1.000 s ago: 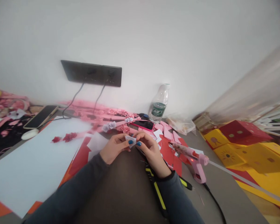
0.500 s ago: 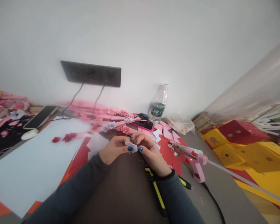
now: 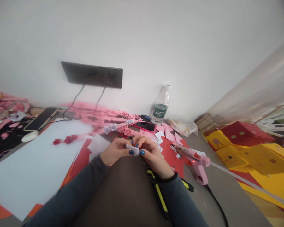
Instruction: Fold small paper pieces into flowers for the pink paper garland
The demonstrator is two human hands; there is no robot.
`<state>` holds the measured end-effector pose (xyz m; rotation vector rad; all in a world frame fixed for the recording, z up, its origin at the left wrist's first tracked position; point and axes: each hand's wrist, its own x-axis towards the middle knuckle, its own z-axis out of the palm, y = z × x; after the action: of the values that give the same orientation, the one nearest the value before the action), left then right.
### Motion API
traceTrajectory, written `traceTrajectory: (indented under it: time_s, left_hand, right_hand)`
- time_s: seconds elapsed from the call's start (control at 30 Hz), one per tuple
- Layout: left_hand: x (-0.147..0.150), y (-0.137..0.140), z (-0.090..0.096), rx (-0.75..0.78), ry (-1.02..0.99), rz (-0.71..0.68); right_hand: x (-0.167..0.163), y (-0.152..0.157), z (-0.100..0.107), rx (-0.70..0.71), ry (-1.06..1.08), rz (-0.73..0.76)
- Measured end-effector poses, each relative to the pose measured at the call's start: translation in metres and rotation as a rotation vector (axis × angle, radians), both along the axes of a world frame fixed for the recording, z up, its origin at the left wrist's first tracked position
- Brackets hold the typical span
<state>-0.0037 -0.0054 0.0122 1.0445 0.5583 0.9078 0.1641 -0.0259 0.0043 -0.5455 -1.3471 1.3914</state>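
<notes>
My left hand (image 3: 115, 152) pinches a small folded piece of white paper (image 3: 135, 150) between thumb and fingers. From the other side, my right hand (image 3: 154, 155) has its thumb and fingertips closed at the same piece. Both hands are just above the grey table. Beneath my right wrist lies a black and yellow utility knife (image 3: 159, 192). To its right rests a pink hot glue gun (image 3: 191, 157) with a red light on and a clear glue stick in its back. White paper flowers (image 3: 110, 128) and pink paper flowers (image 3: 126, 130) lie beyond my hands.
A water bottle (image 3: 160, 105) stands against the wall beside a pink-edged phone (image 3: 144, 126). Red paper (image 3: 168, 151) lies left of the glue gun. White sheets (image 3: 38, 164) cover the left side, with another phone (image 3: 41, 119) behind. Yellow boxes (image 3: 262, 159) occupy the right.
The white paper has shifted and turned slightly between my fingertips. My hands stay in nearly the same place, and everything else is unmoved.
</notes>
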Motion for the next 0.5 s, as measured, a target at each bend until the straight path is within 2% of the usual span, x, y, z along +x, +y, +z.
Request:
traceTrajectory:
  time_s: [0.27,0.5]
  left_hand:
    - [-0.0011,0.0008,-0.0036,0.027,0.023,0.006]
    - [-0.0020,0.0054,-0.0053,0.156,0.153,0.091]
  right_hand:
    - [0.0005,-0.0005,-0.0020,0.031,-0.011,-0.030]
    - [-0.0027,0.0008,0.0025,0.130,-0.092,-0.189]
